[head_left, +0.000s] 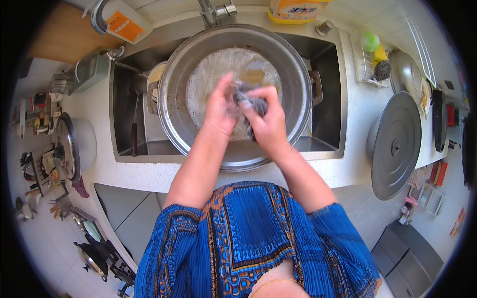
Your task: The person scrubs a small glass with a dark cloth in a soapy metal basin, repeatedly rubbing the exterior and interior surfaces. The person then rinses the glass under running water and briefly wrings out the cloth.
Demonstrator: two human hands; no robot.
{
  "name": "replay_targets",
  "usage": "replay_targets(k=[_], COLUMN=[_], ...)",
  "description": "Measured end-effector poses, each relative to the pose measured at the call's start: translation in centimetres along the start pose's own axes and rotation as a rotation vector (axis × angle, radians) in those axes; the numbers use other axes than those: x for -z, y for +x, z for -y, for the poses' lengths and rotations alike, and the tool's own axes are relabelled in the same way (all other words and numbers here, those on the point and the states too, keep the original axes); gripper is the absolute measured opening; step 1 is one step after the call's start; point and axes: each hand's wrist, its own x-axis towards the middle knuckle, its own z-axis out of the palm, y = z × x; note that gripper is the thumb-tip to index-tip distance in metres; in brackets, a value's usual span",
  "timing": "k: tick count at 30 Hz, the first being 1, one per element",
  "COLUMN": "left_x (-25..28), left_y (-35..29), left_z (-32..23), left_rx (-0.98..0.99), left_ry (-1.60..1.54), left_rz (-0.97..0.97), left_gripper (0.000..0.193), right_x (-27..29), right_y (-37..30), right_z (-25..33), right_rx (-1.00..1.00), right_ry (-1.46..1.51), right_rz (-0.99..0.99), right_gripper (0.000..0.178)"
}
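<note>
A big metal pot (174, 111) with side handles rests in the sink, holding foamy, cloudy water (201, 84). Above the water, my right hand (271, 119) grips a wet, dark grey bunched cloth (256, 103), its fingers curled round it. My left hand (221, 109) is beside the cloth, palm turned toward it and fingers stretched out; motion blurs the space between the hands, so I cannot tell whether it touches. Behind the cloth, a yellowish shape (254, 75) shows in the water, too blurred to name.
The faucet (213, 12) stands behind the pot. A ladle (134, 119) leans in the sink's left side. A large round lid (396, 145) stands at the counter's right, and a lidded pot (74, 144) at its left. A rack (370, 64) holds scrubbers at the back right.
</note>
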Motion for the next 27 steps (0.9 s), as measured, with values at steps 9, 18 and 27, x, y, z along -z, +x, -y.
replay_targets(k=[9,18,27], left_x=[-0.8,-1.4,-1.2], left_y=[-1.4,-2.4,-2.8], left_z=[0.6,0.8,0.3], left_rx=[0.027,-0.060,-0.042], left_ry=[0.000,-0.188,-0.151], left_rz=[-0.017,0.125,0.144], left_gripper=[0.038,0.030,0.018], right_x=[2.7,2.3,3.1], right_y=[4.7,2.3,2.1], right_z=[-0.3,0.4,0.4], right_rx=[-0.251,0.166,0.074], right_ry=[0.202,-0.108,0.005], right_rz=[0.058,-0.093,-0.026], right_gripper=[0.017,0.023,0.021])
